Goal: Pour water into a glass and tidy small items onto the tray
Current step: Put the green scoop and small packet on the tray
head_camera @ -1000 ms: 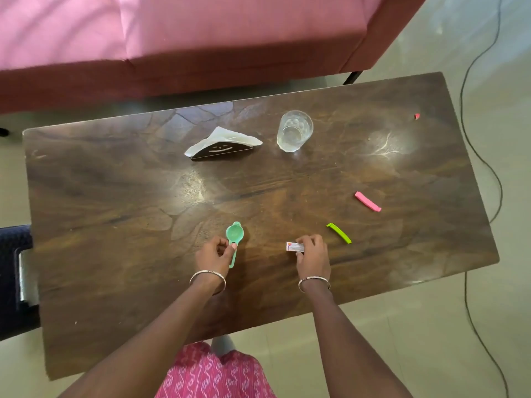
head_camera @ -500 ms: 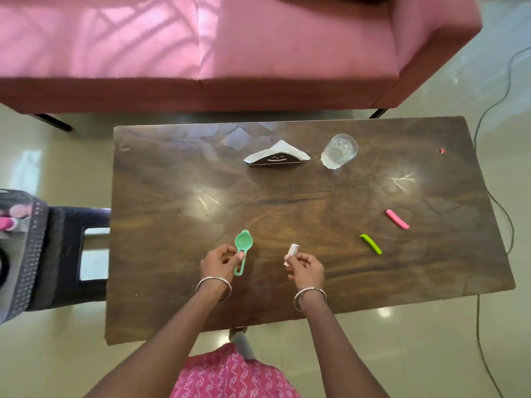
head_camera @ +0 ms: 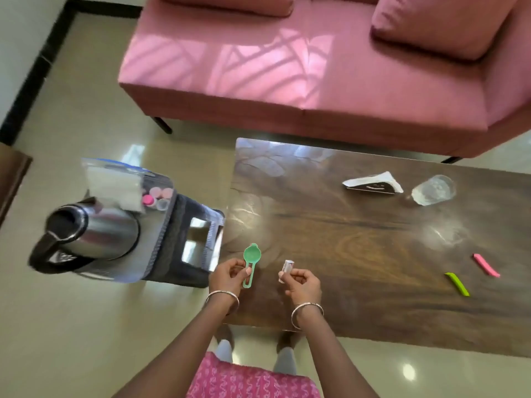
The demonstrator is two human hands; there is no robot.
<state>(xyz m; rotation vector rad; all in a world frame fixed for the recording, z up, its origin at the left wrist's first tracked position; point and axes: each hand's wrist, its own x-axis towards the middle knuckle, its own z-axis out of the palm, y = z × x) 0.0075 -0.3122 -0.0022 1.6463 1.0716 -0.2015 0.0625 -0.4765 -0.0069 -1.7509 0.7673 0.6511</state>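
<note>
Left hand pinches the green spoon by its handle; right hand pinches a small white packet. Both are held over the tabletop's near edge, with the glass well apart.

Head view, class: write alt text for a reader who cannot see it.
A person's left hand holds a green spoon and the right hand a small white packet at a wooden table. A glass, a pink stick and a green stick rest on it; a tray with a steel jug sits to the left.
</note>
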